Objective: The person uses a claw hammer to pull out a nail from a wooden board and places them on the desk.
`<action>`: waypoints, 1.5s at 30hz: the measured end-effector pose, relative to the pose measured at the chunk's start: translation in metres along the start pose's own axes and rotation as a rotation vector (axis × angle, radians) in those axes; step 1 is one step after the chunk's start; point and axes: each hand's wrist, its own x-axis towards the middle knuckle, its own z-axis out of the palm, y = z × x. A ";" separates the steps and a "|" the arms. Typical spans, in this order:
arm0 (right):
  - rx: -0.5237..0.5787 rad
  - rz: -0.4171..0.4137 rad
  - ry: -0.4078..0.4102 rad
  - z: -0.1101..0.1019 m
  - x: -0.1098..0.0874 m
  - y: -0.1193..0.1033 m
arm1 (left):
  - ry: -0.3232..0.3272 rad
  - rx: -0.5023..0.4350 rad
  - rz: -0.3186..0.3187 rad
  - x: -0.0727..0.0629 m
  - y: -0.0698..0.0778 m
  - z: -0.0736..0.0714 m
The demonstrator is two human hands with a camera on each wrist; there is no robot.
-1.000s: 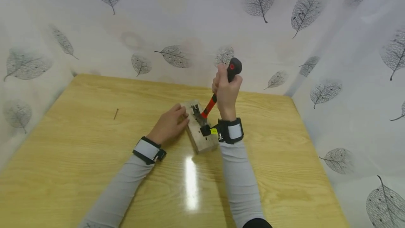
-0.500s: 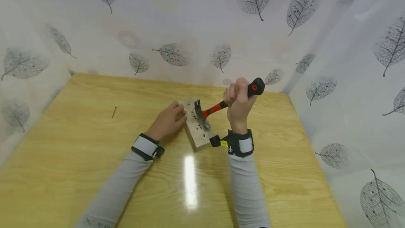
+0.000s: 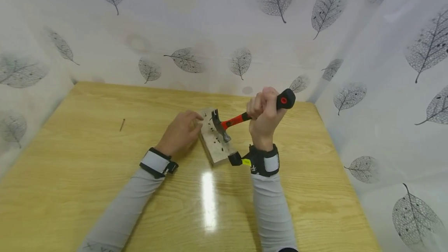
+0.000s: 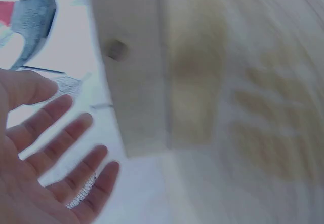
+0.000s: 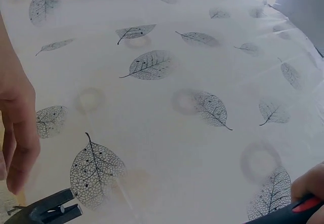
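My right hand grips the red and black handle of a claw hammer. The hammer's head lies over a pale wood block, its claw toward the far end. In the right wrist view a nail shows in the slot of the claw. Several dark holes or nail spots dot the block's top, and a nail sticks up near its far end. My left hand is at the block's left side. In the left wrist view its fingers are straight and spread, apart from the block.
A loose nail lies on the wooden table to the left. A wall covering with a leaf print rises behind the table's far edge and along the sides.
The hammer handle has swung from steep to low, tilting right, and my right hand has moved right and down with it. My left hand has drawn slightly back from the block.
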 end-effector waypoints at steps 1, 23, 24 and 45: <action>0.008 0.002 -0.003 0.001 0.000 -0.002 | 0.017 -0.029 0.024 0.001 0.001 -0.001; 0.056 0.091 -0.077 0.013 -0.001 -0.011 | 0.196 -0.176 0.136 -0.001 0.010 -0.014; 0.052 0.092 -0.080 0.014 -0.001 -0.011 | 0.213 -0.180 0.131 0.000 0.009 -0.015; -0.038 0.075 -0.012 0.006 -0.001 -0.010 | -0.067 0.168 -0.530 -0.052 -0.093 -0.130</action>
